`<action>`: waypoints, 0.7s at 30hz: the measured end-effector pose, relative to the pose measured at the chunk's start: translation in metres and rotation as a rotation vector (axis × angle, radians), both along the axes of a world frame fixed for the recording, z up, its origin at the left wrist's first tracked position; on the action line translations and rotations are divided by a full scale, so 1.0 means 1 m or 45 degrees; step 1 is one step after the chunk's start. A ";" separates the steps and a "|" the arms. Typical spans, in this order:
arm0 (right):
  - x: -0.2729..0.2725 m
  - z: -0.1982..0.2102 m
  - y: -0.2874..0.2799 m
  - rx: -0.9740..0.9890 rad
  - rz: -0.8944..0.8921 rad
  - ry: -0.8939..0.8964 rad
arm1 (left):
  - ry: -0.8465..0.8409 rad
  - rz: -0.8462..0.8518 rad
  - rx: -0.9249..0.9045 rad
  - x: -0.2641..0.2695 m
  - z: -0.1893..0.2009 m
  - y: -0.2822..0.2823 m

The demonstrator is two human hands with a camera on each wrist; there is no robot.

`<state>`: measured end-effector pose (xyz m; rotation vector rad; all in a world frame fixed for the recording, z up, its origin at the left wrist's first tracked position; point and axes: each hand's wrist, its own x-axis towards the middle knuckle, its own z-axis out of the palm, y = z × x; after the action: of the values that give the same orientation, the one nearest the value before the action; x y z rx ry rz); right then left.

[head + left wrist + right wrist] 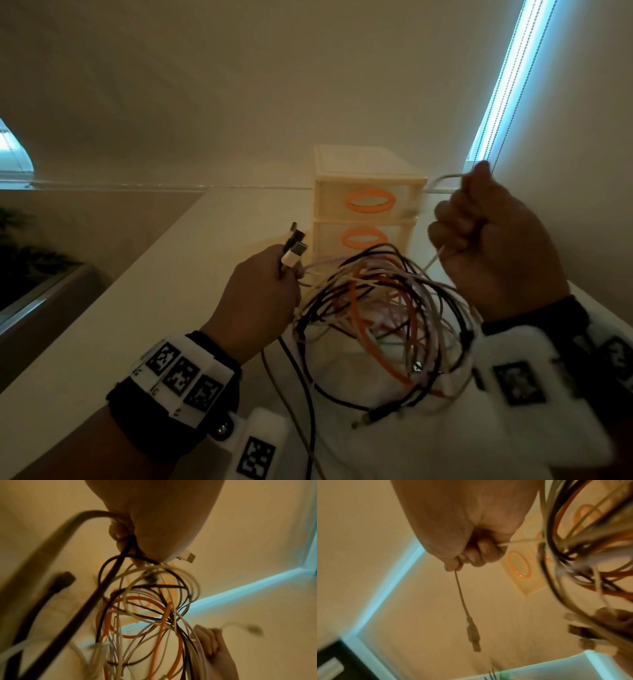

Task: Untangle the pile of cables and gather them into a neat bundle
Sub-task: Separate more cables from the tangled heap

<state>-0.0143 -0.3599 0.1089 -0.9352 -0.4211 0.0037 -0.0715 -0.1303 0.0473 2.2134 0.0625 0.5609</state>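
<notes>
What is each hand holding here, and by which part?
The left hand grips several black and white cables just below their plug ends. The right hand holds one thin white cable along its cord, its plug dangling free.

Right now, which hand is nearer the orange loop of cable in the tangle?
Left, narrowly. The left hand grips the connector ends beside the tangle, level with the orange cable. The right hand is raised above it, pulling one pale cable up.
</notes>
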 end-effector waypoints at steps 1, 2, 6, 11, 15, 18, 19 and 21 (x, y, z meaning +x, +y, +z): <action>0.004 0.002 -0.003 0.077 0.025 0.041 | 0.011 0.030 -0.082 0.002 -0.001 0.003; 0.007 0.003 -0.007 0.057 0.014 0.055 | 0.023 0.053 -0.161 0.002 -0.001 0.005; 0.012 -0.010 -0.014 -0.396 -0.122 -0.038 | 0.019 0.066 -0.186 0.002 0.001 0.003; 0.005 -0.015 -0.021 -0.872 -0.101 -0.373 | -0.051 0.078 -0.211 0.003 0.002 0.008; 0.005 -0.015 -0.024 -1.225 -0.232 -0.545 | -0.093 0.040 -0.191 0.001 0.003 0.006; 0.007 -0.012 -0.028 -1.276 -0.733 -0.661 | -0.173 0.031 -0.102 -0.001 0.006 0.006; 0.004 -0.008 -0.029 -1.197 -0.896 -0.724 | -0.200 0.024 -0.081 -0.002 0.007 0.006; -0.011 0.004 -0.024 -1.006 -0.938 -0.877 | -0.239 0.009 -0.031 -0.005 0.009 0.006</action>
<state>-0.0257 -0.3844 0.1133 -1.8374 -0.7037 -0.9003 -0.0761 -0.1247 0.0566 2.1280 -0.0207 0.7654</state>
